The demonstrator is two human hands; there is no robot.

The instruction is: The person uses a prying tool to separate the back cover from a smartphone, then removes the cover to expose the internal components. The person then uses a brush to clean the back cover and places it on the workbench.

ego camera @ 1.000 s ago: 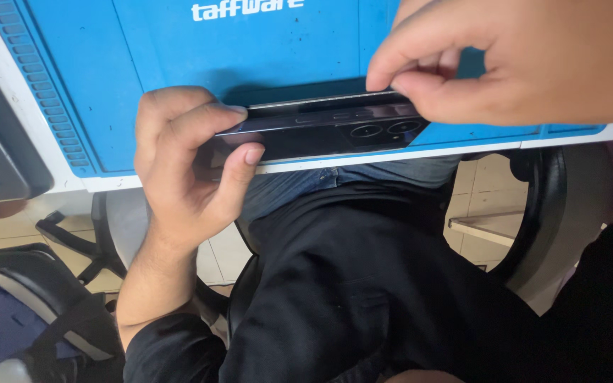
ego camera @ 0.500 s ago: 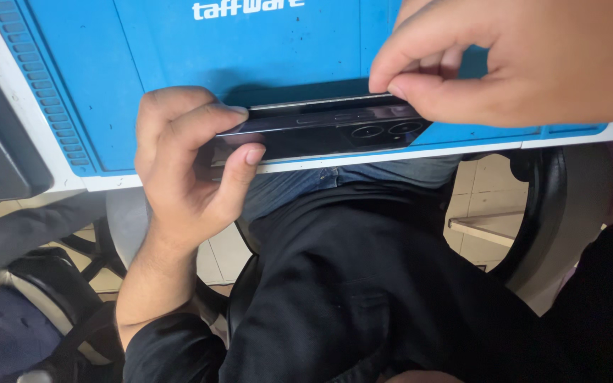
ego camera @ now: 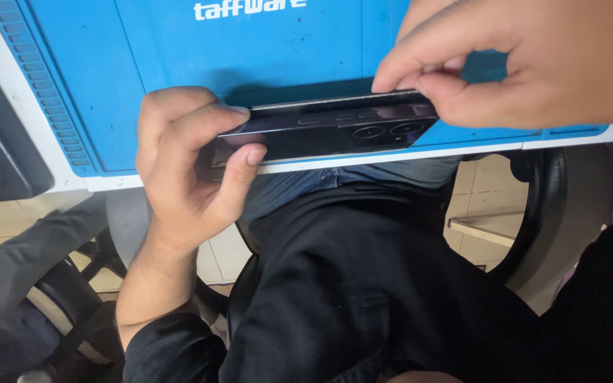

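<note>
a white-edged bench (ego camera: 391, 154) covered by a blue work mat (ego camera: 250, 64) fills the upper part of the head view, with pale floor tiles (ego camera: 480, 206) and the curved arm of a black chair (ego camera: 533, 213) showing below its front edge. a dark smartphone (ego camera: 328, 131) is held on edge just above the front lip of the bench, its long side running left to right, its glossy back turned toward the camera and two round camera lenses (ego camera: 388, 130) visible near its right end. the left hand (ego camera: 186, 170) grips the phone's left end: the fingers (ego camera: 193, 117) curl over the top edge and the thumb (ego camera: 239, 174) presses up from beneath, the grip clamped tight on the phone. the right hand (ego camera: 526, 64) comes in from the upper right, thumb and forefinger drawn together in a pinch on the top edge at the phone's right end; whether they hold only the edge or a thin part of it cannot be told. a lighter strip runs along the phone's upper edge between the two hands. the person wears a black garment (ego camera: 363, 298), with blue denim (ego camera: 299, 186) showing just under the bench edge. at far left a dark slab-like object (ego camera: 1, 156) rests on the bench, and a grey sleeve (ego camera: 30, 255) crosses the lower left corner.
</note>
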